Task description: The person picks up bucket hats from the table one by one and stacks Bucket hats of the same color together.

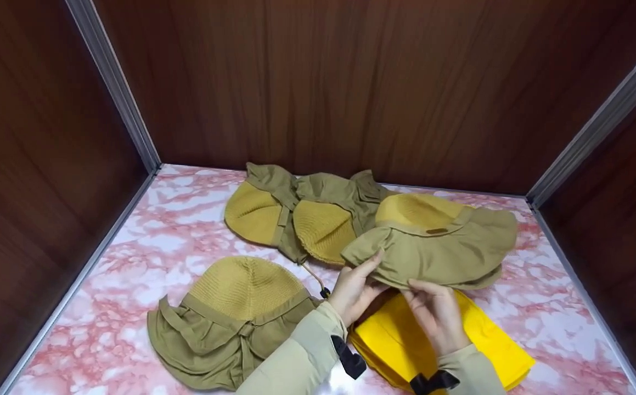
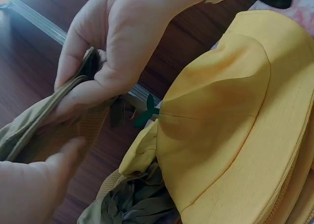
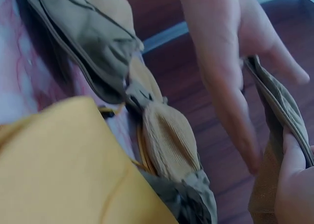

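Note:
An olive sun hat [image 1: 438, 247] with a mustard knit crown lies at centre right, and both hands hold its near brim. My left hand [image 1: 356, 288] has its thumb on top of the brim and its fingers underneath. My right hand [image 1: 433, 310] pinches the brim edge [image 2: 29, 126] between thumb and fingers [image 2: 127, 32]. Under both hands sits a stack of bright yellow hats [image 1: 488, 345]. The left wrist view shows a yellow crown [image 2: 235, 126] close up. In the right wrist view my left hand [image 3: 225, 52] reaches toward the brim [image 3: 279, 106].
Another olive hat [image 1: 230, 323] lies at the front left, and two more [image 1: 257, 211] [image 1: 326, 219] overlap at the back. All rest on a pink marbled surface [image 1: 164, 236]. Dark wood walls [image 1: 350, 82] close in the left, back and right.

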The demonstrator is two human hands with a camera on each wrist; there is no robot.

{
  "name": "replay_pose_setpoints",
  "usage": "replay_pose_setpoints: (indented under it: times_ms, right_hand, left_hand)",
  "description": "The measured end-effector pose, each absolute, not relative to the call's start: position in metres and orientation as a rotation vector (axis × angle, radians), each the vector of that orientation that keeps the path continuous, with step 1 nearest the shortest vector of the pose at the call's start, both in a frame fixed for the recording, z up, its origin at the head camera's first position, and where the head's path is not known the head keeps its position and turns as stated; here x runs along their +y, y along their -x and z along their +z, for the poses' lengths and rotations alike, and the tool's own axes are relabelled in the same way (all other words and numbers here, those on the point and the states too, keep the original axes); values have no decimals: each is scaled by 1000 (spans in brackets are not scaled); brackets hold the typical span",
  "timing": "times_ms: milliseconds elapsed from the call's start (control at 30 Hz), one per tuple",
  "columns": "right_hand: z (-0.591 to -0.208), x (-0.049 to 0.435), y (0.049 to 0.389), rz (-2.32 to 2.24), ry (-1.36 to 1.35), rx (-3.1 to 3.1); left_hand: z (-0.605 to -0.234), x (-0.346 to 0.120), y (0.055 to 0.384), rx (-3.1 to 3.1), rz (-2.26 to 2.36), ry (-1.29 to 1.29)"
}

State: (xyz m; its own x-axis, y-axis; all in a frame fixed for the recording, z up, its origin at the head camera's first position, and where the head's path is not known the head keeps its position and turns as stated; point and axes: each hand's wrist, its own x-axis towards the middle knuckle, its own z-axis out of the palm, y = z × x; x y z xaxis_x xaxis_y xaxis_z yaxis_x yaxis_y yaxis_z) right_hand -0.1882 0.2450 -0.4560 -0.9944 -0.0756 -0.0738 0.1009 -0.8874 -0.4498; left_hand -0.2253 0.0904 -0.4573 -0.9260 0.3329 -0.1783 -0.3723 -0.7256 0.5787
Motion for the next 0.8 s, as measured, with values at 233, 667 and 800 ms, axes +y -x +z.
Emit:
replay_pose_setpoints:
  times_ms: [233,667,800]
  right_hand:
    - [-456,228,186,-2952,-63,760]
    - [-455,215,189,-2933,-139,1071]
    - [-452,217,192,-2934,-144,1089]
  left_hand:
    - [-459,96,224,869,2711,108]
    - [-458,91,224,714,2862,-123]
    - [-459,87,222,692,2799,-163]
